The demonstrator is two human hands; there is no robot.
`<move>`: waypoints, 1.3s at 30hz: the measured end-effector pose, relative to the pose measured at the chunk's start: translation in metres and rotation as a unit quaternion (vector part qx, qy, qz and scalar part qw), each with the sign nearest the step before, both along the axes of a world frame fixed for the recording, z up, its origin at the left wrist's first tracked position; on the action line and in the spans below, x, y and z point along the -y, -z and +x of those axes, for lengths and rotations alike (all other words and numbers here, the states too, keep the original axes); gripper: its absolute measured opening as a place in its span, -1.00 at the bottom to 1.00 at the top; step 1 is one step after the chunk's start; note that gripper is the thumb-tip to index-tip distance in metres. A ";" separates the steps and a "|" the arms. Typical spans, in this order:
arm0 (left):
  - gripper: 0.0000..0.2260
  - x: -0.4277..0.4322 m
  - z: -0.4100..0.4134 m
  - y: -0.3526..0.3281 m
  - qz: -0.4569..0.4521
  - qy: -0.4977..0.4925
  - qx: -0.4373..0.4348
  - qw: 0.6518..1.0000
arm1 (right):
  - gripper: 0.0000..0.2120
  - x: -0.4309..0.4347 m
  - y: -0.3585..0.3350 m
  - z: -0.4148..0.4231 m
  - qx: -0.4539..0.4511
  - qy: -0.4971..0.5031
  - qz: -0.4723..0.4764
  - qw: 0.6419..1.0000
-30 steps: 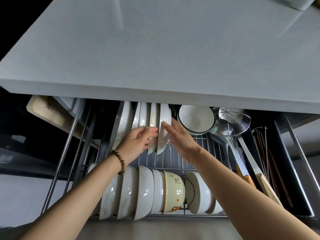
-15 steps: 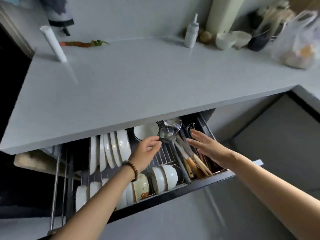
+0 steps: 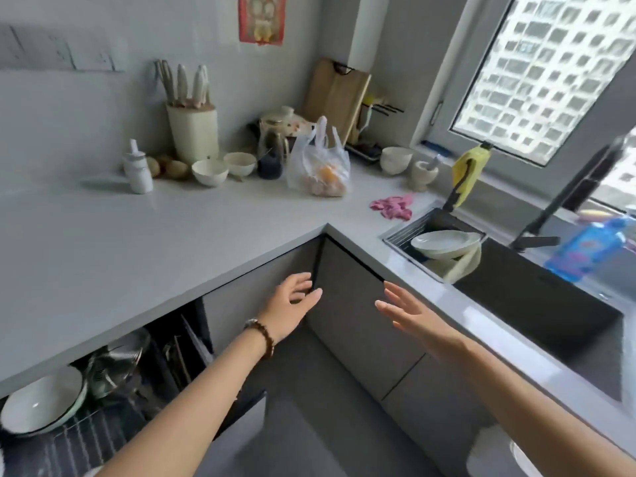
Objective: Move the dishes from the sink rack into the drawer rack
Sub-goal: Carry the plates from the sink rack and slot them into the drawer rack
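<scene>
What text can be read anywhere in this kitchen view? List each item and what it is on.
No text can be read in this view.
Red poster on the wall: printed figures, any writing too blurred.
Blue bottle by the sink: label blurred.
Yellow bottle at the window sill: no legible label.
Wall panel at upper left: marks too faint to read.

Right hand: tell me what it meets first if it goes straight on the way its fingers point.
Probably the grey cabinet front beneath the counter: the open, empty right hand points up-left toward it. Depth is unclear.
</scene>
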State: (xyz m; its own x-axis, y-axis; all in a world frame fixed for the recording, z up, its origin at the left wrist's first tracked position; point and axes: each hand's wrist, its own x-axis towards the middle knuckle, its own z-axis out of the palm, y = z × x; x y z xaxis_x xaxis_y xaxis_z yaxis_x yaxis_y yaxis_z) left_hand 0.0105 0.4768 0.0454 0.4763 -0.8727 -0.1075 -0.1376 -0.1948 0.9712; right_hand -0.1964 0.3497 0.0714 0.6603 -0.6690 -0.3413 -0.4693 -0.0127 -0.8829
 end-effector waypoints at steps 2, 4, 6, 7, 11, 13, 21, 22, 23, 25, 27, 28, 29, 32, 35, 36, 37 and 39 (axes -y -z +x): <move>-0.57 0.048 -0.024 -0.005 -0.004 0.029 0.000 1.000 | -0.18 0.037 -0.009 -0.032 0.008 0.033 -0.007 0.999; -0.56 0.092 -0.046 -0.009 -0.001 0.057 -0.003 0.998 | -0.08 0.071 -0.013 -0.058 0.014 0.068 -0.009 0.998; -0.55 0.135 -0.062 -0.009 0.004 0.087 -0.001 0.996 | -0.07 0.105 -0.012 -0.078 0.019 0.095 -0.007 0.995; -0.54 0.156 -0.069 -0.009 0.008 0.098 0.001 0.995 | -0.11 0.122 -0.011 -0.086 0.023 0.109 -0.004 0.994; -0.53 0.245 -0.085 0.001 0.023 0.155 0.009 0.988 | -0.30 0.193 -0.001 -0.106 0.020 0.177 -0.005 0.984; -0.51 0.289 -0.088 0.007 0.032 0.177 0.013 0.984 | -0.31 0.229 0.007 -0.109 0.015 0.204 -0.015 0.979; -0.45 0.442 -0.075 0.037 0.081 0.199 -0.012 0.977 | -0.31 0.362 0.033 -0.098 -0.033 0.287 -0.050 0.956; -0.44 0.456 -0.074 0.042 0.092 0.198 -0.015 0.976 | -0.31 0.377 0.035 -0.097 -0.044 0.289 -0.054 0.955; -0.42 0.469 -0.074 0.048 0.103 0.199 -0.017 0.974 | -0.29 0.392 0.039 -0.096 -0.055 0.286 -0.059 0.955; -0.38 0.496 -0.071 0.064 0.126 0.199 -0.019 0.972 | -0.26 0.427 0.046 -0.095 -0.080 0.275 -0.071 0.955; -0.34 0.523 -0.070 0.080 0.145 0.195 -0.023 0.970 | -0.24 0.463 0.054 -0.094 -0.108 0.263 -0.082 0.955; -0.32 0.535 -0.071 0.088 0.156 0.194 -0.026 0.968 | -0.23 0.481 0.060 -0.094 -0.127 0.255 -0.091 0.954; -0.30 0.547 -0.072 0.096 0.168 0.192 -0.030 0.967 | -0.23 0.498 0.067 -0.094 -0.150 0.244 -0.104 0.952; -0.25 0.580 -0.077 0.119 0.186 0.187 -0.045 0.964 | -0.22 0.546 0.086 -0.089 -0.226 0.198 -0.170 0.939; -0.10 0.605 -0.076 0.143 0.221 0.191 -0.048 0.955 | -0.21 0.583 0.105 -0.083 -0.302 0.131 -0.227 0.917; -0.05 0.610 -0.075 0.152 0.238 0.194 -0.051 0.950 | -0.19 0.592 0.111 -0.080 -0.326 0.111 -0.236 0.909; -0.02 0.615 -0.075 0.160 0.254 0.198 -0.053 0.945 | -0.18 0.600 0.117 -0.078 -0.345 0.096 -0.241 0.902; 0.02 0.622 -0.076 0.173 0.281 0.201 -0.058 0.937 | -0.19 0.611 0.129 -0.074 -0.369 0.076 -0.246 0.893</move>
State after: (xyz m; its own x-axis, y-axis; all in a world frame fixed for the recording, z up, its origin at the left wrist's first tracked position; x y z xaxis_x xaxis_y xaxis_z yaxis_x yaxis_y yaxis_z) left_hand -0.0658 -0.1448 -0.1278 0.0771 -0.7692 -0.6344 -0.2089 -0.6346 0.7441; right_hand -0.2704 -0.2616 -0.0573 0.2654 -0.9208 -0.2856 -0.9504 -0.2002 -0.2379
